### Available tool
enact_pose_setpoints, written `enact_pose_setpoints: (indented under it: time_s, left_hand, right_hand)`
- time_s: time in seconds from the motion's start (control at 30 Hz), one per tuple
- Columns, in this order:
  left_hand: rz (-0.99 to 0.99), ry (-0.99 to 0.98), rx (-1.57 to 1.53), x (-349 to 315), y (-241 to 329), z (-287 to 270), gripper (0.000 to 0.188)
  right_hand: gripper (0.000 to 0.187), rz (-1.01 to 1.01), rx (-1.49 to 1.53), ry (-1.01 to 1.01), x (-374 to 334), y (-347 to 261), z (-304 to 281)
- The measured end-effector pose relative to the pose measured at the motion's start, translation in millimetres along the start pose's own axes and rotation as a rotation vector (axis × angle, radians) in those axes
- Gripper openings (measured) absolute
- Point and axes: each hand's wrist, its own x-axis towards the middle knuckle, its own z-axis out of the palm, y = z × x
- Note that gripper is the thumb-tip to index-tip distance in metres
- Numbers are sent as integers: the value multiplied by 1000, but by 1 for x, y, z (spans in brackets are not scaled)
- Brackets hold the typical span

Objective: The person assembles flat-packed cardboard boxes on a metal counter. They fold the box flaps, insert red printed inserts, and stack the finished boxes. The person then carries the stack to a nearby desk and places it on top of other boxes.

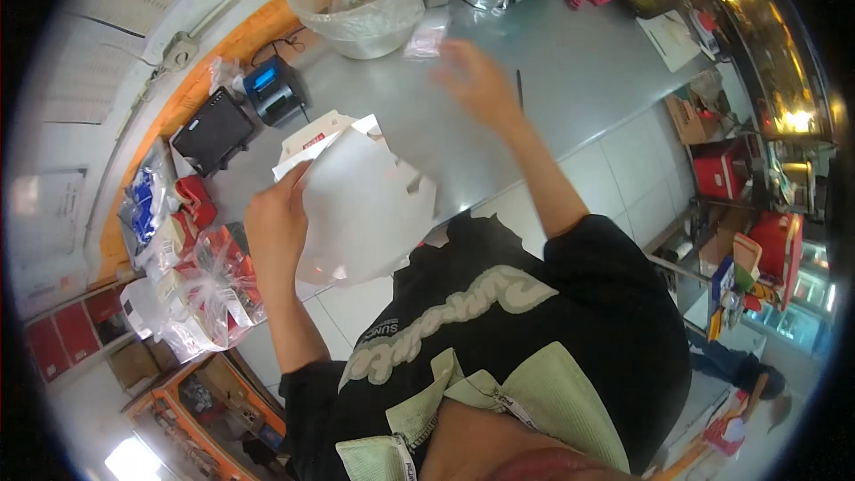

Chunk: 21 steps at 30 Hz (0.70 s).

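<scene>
Support the pale card sheet (370, 196) by its rim, without pressing a crease into its face; in my judgement, steady both sides before bending it. The sheet is at eleven o'clock from my chest, across the near edge of the steel table (570, 116). My left hand (278, 209), at the sheet's nine o'clock, is clamped on its rim (thumb placement unclear). My right hand (485, 89), between one and two o'clock, is off the sheet; blur prevents me telling its finger spread.

Left grip (276, 216) holding white sheet (367, 205); right grip (481, 85) blurred over metal table (588, 89), near packet (425, 41).
</scene>
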Motion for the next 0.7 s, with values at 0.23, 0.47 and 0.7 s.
enact_pose_setpoints:
  time_s: [0.23,0.47,0.7]
  left_hand:
    - [-317,179,-432,-46,-22,13,27]
    - [-474,264,-744,-39,1,57,28]
    - [-357,238,-985,-57,0,74,34]
  right_hand:
    - [48,197,-455,-99,-42,225,-9]
    - [33,-175,20,-53,63,61,7]
    - [46,-419,-462,-1253,48,-142,31]
